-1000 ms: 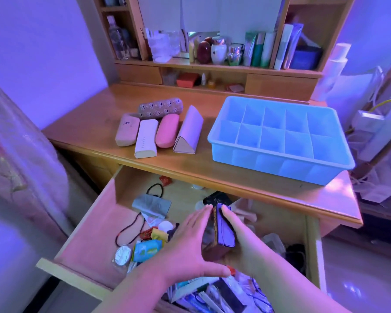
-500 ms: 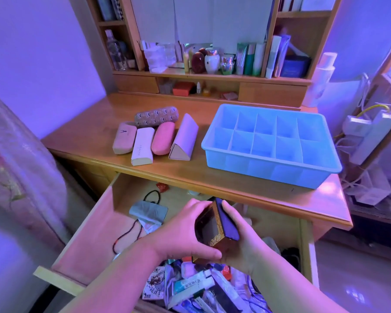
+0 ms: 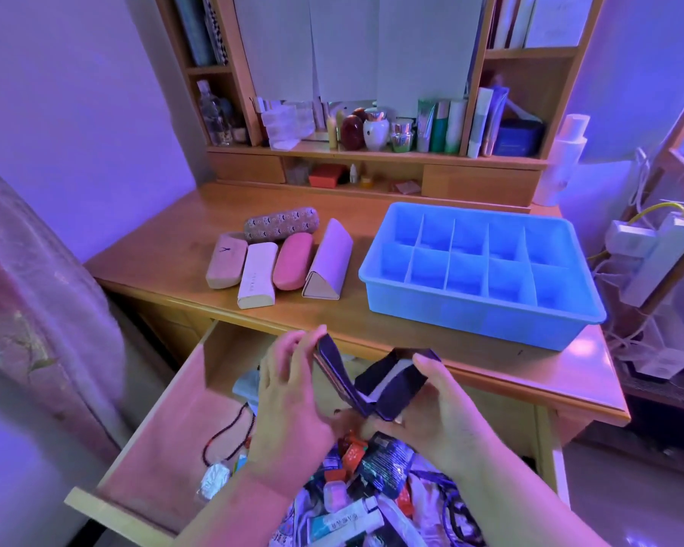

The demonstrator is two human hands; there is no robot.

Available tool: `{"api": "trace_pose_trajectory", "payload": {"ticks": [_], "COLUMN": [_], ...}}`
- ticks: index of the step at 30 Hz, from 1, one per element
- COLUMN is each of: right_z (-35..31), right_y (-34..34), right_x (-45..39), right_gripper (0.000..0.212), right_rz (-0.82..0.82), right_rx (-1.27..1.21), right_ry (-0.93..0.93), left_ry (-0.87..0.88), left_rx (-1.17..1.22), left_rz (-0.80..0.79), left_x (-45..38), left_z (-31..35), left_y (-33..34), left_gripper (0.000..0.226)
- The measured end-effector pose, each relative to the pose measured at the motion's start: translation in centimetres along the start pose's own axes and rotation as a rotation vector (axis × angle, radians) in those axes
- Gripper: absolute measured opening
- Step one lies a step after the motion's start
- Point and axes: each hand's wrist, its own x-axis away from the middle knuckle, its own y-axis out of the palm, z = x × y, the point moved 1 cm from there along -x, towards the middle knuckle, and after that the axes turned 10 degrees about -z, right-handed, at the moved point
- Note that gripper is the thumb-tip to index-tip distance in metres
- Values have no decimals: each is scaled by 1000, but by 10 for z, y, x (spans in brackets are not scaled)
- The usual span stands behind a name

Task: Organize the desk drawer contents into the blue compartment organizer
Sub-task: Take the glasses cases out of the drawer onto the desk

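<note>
Above the open drawer [image 3: 166, 420], just below the worktop's [image 3: 372, 317] front edge, both hands grip a dark hinged box [image 3: 376, 380] that stands open in a V. The left hand [image 3: 289, 400] pinches the lid, fingers curled over its upper edge; the right hand [image 3: 439, 412] cups the base from beneath, thumb pressed to its near wall. A pale lining shows inside the base; whether anything sits in it I cannot tell. The hinge points down toward the drawer clutter, so the two halves splay left and right

The organizer [image 3: 486, 321] sits at the worktop's right side, its long axis running left to right along the front edge, two rows of compartments, all of them apparently bare. It lies ahead and to the right of the hands, across the worktop's lip, and the right hand is the nearer one. By my reading the box would have to be shut, then carried up and forward by that hand to reach a front-row compartment; open as it is, it looks too wide for one cell

Five glasses cases [image 3: 281, 262] lie well apart from the organizer toward the worktop's left. Tubes, packets and a beaded cord [image 3: 226, 432] crowd the drawer under the wrists
</note>
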Motion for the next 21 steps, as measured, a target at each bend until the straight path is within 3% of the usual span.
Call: {"api": "trace_pose_trajectory", "payload": {"ticks": [3, 5, 8, 10, 11, 14, 16, 19, 21], "right_z": [-16, -20, -17, -10, -7, 1, 1, -8, -13], "right_y": [0, 7, 22, 27, 30, 33, 33, 24, 22], "right_x": [3, 1, -3, -7, -8, -10, -12, -23, -29], "right_gripper": [69, 79, 86, 89, 91, 104, 102, 58, 28], "right_rz": [-78, -39, 77, 88, 79, -12, -73, 79, 178], "right_rx": [217, 278, 442, 657, 738, 898, 797, 459, 400], "right_ry": [13, -51, -251, -370, -400, -328, -220, -40, 40], "left_ry": [-159, -333, -572, -616, -660, -871, -902, -833, -805], "left_rx": [43, 270, 1049, 1524, 1606, 1461, 1251, 930, 755], "left_rz": [-102, -240, -455, -424, -351, -54, 19, -147, -290], "left_x": [-4, -3, 2, 0, -3, -16, -23, -34, -44], "left_z": [-6, -4, 3, 8, 8, -3, -20, -43, -49], "left_y": [-10, -8, 0, 4, 6, 11, 10, 5, 1], "left_gripper": [104, 89, 56, 46, 40, 15, 16, 21, 39]}}
